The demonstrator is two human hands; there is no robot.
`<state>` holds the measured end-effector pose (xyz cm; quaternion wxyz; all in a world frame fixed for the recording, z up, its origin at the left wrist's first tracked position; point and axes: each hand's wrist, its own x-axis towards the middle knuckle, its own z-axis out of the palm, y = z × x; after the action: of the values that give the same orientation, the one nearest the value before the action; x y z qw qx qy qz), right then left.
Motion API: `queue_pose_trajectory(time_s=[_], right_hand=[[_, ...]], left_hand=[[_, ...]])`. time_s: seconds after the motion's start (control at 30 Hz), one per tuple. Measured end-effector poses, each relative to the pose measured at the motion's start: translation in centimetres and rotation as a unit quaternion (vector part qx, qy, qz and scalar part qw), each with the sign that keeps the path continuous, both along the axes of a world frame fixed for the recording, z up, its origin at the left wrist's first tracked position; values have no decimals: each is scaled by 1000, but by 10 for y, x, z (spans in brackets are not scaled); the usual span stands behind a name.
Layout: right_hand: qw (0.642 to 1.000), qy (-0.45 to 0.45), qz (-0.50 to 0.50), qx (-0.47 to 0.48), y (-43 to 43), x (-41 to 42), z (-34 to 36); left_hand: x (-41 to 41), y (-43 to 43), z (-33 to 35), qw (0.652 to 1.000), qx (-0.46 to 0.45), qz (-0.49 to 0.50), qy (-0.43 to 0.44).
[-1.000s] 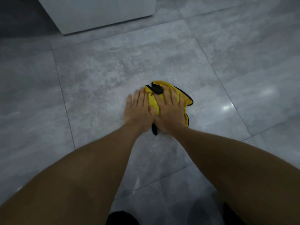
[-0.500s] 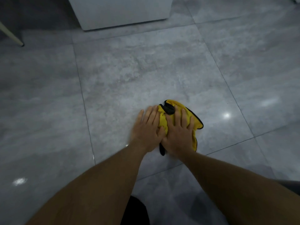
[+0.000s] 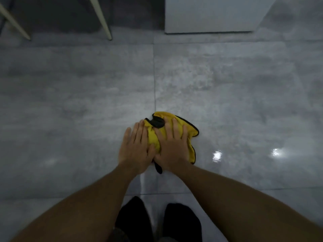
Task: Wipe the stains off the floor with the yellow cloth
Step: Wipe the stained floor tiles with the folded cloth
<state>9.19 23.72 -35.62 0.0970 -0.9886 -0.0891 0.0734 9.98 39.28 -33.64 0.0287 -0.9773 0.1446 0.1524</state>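
Both hands now sit lower-centre with chair legs point(image 3: 103, 20) newly visible upper left; left hand point(image 3: 135, 149) and right hand point(image 3: 172, 149) press flat, fingers spread, on the bunched yellow cloth point(image 3: 191, 137), its long axis running up-down on the grey tile floor point(image 3: 244, 93).

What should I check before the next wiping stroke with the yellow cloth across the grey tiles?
1. Crumpled yellow cloth with black trim lies on the glossy grey tiled floor: ok.
2. Left hand flat on the cloth's left edge: ok.
3. Right hand pressing on the cloth's middle: ok.
4. Path ahead free up to the pale chair leg and white cabinet base: ok.
5. Stains left on the floor: cannot tell, glare and tile mottling hide them.
6. Feet in black socks clear of the cloth: ok.
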Motion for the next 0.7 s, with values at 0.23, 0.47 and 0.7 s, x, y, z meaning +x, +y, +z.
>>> queue_pose_trajectory(time_s=[0.23, 0.47, 0.7], right_hand=[[983, 11, 181, 18, 110, 47, -1], [981, 38, 186, 33, 165, 76, -2], [992, 7, 92, 85, 139, 115, -1]], left_hand=[[-12, 99, -6, 973, 25, 229, 22], [11, 147, -6, 944, 29, 329, 11], [72, 121, -3, 959, 43, 280, -5]])
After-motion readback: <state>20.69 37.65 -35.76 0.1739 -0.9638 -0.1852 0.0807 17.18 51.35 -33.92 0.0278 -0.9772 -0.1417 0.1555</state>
